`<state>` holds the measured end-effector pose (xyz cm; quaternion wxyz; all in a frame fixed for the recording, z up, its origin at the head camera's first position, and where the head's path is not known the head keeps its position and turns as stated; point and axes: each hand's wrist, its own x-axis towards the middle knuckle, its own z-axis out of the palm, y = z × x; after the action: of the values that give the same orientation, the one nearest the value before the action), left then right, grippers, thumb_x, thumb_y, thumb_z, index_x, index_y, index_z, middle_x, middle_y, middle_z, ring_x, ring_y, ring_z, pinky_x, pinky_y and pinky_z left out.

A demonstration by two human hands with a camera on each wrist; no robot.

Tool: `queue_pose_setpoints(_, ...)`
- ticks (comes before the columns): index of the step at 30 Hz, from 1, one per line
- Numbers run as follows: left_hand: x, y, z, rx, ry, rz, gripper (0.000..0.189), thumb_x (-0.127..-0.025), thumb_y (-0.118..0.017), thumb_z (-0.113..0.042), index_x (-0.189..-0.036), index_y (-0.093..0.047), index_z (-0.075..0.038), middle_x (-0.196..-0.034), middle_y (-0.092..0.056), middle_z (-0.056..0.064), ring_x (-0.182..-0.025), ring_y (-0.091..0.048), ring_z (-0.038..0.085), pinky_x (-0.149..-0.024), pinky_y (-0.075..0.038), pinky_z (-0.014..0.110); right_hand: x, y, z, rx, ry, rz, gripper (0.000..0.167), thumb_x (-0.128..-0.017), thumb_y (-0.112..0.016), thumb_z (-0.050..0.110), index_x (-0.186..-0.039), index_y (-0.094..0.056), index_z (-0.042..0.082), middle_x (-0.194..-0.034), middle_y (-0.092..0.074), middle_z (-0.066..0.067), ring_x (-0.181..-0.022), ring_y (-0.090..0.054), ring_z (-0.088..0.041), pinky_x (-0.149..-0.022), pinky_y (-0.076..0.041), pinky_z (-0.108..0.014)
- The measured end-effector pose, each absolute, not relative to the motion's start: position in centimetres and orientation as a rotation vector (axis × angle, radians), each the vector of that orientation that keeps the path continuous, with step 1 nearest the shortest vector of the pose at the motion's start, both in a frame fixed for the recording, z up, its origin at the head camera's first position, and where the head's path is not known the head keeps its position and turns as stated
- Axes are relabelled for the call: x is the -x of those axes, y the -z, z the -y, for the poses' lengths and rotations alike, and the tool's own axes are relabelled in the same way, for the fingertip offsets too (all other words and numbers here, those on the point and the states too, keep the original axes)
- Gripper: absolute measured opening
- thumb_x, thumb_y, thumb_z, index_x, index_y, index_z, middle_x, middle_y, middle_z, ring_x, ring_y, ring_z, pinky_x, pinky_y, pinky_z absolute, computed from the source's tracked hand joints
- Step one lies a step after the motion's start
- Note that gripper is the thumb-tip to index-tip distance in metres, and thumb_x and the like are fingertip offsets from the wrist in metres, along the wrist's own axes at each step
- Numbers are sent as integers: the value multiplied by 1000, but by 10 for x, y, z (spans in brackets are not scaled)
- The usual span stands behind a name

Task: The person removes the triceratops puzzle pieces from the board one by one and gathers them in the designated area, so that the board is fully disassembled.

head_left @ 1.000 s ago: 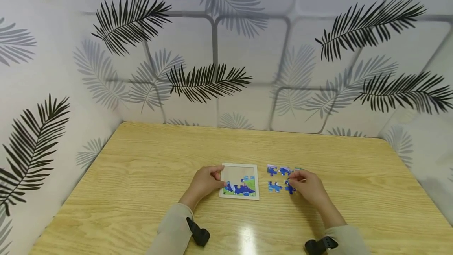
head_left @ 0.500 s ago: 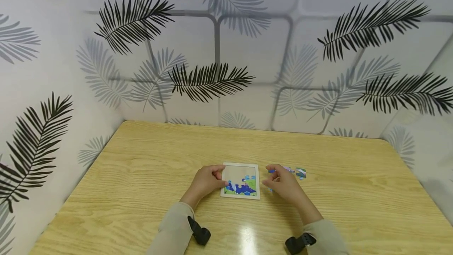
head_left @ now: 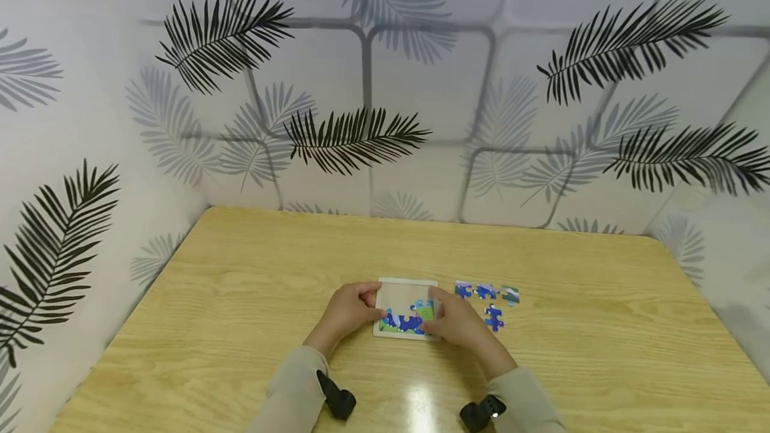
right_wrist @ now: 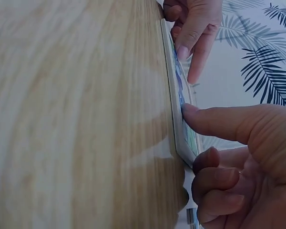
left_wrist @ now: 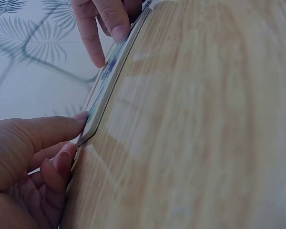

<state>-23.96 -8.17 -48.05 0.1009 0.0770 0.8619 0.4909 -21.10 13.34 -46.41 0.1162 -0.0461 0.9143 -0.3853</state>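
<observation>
A square wooden jigsaw puzzle tray (head_left: 392, 335) lies on the table, with fitted blue and green pieces (head_left: 410, 323) along its lower part and right side. Bare wood shows in the upper part. My left hand (head_left: 347, 311) grips its left side, the thumb over the rim. At the opposite side, my right hand (head_left: 460, 319) holds the tray, its thumb (right_wrist: 214, 120) pressing down on the pieces and the other fingers curled beside the edge. That hand hides part of the tray's right side. Both hands also show around the tray (left_wrist: 102, 102) in the left wrist view.
Loose jigsaw pieces lie right of the tray: three in a row (head_left: 486, 291) and a dark blue one (head_left: 494, 317) nearer the front. The wooden table (head_left: 271, 252) meets a leaf-patterned wall (head_left: 421, 179) at the back.
My right hand has moved left from the loose pieces to the tray's right side. The dark blue piece it was touching lies on the table. My left hand has stayed at the tray.
</observation>
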Motion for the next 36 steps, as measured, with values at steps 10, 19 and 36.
queue_pose_setpoints(10, 241, 481, 83, -210, -1435, -2527, 53, -78, -78, -13, -126, -60, -3, -75, -52, -1, -69, -45, 14, -67, -37, 29, 212, 459, -132, 121, 989, -2662, 69, -82, -74, 18, -141, -43, 3, -85, -59, -10, -65, -47, -17, -61, -39, -31)
queue_pose_setpoints(19, 240, 476, 79, -225, -1504, -2586, 36, -84, -72, -12, -118, -64, -2, -72, -50, -1, -65, -43, 13, -65, -38, 28, 210, 459, -135, 156, 1007, -2658, 68, -83, -74, 18, -141, -42, 2, -124, -57, -23, -87, -60, -27, -85, -45, -45)
queue_pose_setpoints(36, 233, 468, 38, -353, -1429, -2338, 28, -85, -67, -6, -112, -64, 4, -67, -55, 0, -50, -49, 9, -48, -44, 20, 210, 460, -136, 143, 967, -2677, 67, -85, -71, 21, -143, -41, 6, -139, -46, -21, -128, -40, -41, -100, -34, -55)
